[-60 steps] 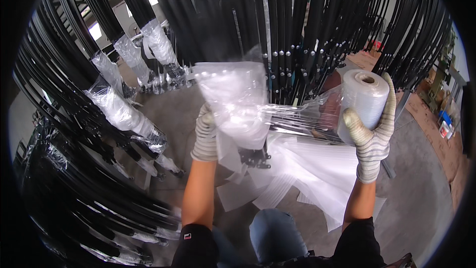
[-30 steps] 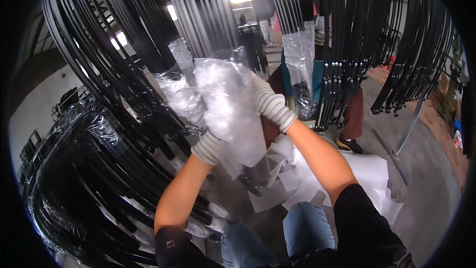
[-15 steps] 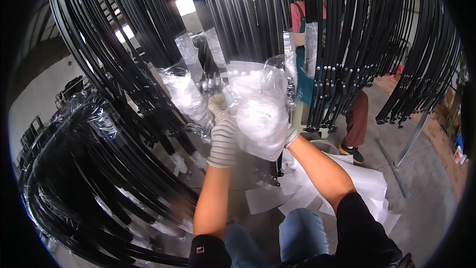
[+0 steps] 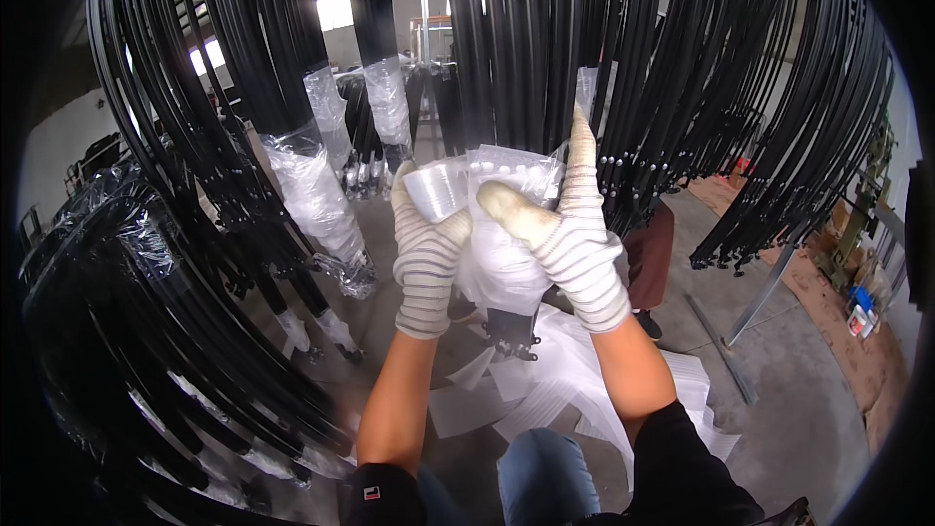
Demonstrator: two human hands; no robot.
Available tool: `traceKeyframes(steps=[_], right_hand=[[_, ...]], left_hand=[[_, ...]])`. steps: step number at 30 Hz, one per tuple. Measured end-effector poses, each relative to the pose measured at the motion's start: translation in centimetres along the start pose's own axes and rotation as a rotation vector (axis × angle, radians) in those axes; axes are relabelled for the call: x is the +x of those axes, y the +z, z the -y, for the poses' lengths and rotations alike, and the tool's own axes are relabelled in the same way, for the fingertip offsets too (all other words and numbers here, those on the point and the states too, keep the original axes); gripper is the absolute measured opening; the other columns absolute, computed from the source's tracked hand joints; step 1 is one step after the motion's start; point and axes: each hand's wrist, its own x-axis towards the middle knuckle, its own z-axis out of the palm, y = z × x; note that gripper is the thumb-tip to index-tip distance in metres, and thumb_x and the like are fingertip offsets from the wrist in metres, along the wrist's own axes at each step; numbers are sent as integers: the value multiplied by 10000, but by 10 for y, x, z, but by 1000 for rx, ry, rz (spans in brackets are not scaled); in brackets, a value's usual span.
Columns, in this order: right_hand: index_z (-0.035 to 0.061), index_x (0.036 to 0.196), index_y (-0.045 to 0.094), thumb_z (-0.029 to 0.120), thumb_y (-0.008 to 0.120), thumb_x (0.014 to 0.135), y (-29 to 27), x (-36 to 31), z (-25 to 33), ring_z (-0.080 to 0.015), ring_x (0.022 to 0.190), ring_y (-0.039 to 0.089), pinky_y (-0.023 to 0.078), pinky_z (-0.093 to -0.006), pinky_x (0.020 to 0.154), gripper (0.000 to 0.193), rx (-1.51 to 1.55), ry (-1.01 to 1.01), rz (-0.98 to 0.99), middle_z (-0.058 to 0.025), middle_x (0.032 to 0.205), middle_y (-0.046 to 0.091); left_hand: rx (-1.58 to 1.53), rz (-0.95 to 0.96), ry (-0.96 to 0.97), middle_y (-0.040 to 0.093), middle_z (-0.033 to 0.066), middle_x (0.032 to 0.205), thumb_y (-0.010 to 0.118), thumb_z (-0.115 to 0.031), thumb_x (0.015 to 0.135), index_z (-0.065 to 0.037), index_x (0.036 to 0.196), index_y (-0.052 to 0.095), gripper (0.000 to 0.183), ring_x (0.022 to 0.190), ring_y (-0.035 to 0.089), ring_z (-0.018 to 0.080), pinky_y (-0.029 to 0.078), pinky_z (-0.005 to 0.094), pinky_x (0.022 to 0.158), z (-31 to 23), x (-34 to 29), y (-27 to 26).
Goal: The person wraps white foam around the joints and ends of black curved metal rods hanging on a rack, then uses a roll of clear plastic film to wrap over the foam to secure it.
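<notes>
Both my hands wear off-white striped knit gloves. My left hand (image 4: 426, 253) is closed on a small roll of clear plastic film (image 4: 438, 191), at the left of a bundle of black metal rods (image 4: 506, 58). White foam sheet (image 4: 502, 263) and clear film wrap the bundle's lower part, and the black rod ends (image 4: 511, 329) stick out below. My right hand (image 4: 575, 248) lies at the wrapping's right side, thumb across its front and fingers stretched upward along the rods.
More black rod bundles hang at left and right; a film-wrapped one (image 4: 310, 197) is close on the left. A stack of bent black frames (image 4: 146, 331) stands lower left. Foam sheets (image 4: 575, 380) lie on the floor. Behind the rods, a person's brown trouser leg (image 4: 651, 258) shows.
My right hand has come from behind the wrapping round to its right side, fingers now straight. The film roll now shows in my left hand. The view has shifted right.
</notes>
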Motion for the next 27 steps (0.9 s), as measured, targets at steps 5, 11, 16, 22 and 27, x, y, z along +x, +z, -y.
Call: traceKeyframes(steps=[5, 11, 16, 22, 27], right_hand=[[-27, 1235, 298, 176, 769, 615, -5, 8, 3, -197, 910, 528, 450, -305, 796, 805, 174, 277, 61, -121, 1001, 533], [-5, 1287, 222, 146, 789, 608, -4, 3, -2, -162, 956, 477, 420, -281, 846, 897, 24, 270, 72, -106, 1082, 482], [92, 1380, -5, 299, 807, 524, 3, -21, 2, -270, 936, 456, 407, -342, 852, 1198, -582, 6, 182, -181, 1098, 358], [62, 1373, 76, 209, 745, 611, -1, -17, -9, -282, 1047, 410, 361, -356, 917, 1024, -616, 10, 140, -175, 1178, 339], [28, 1336, 165, 309, 748, 613, 8, -12, -12, -366, 892, 496, 482, -400, 711, 970, -718, 29, 101, -254, 1105, 341]], left_hand=[[-109, 35, -111, 501, 104, 1093, 797, -106, 570, -70, 1262, 276, 867, 948, 520, 177, 451, 282, 822, 7, -6, 0], [-158, 23, -112, 504, 106, 1077, 805, -124, 555, -67, 1254, 284, 873, 951, 518, 179, 451, 281, 823, 4, -16, -6], [-109, -19, -68, 508, 128, 1069, 816, -155, 535, -85, 1286, 247, 945, 925, 533, 204, 457, 294, 814, 36, 12, -6], [99, 138, -60, 487, 146, 1113, 832, -259, 515, -81, 1310, 212, 1023, 962, 522, 213, 454, 296, 837, 30, 14, 8], [301, 77, -64, 475, 152, 1121, 821, -184, 524, -80, 1333, 163, 1048, 954, 531, 218, 448, 309, 850, 10, 12, 12]])
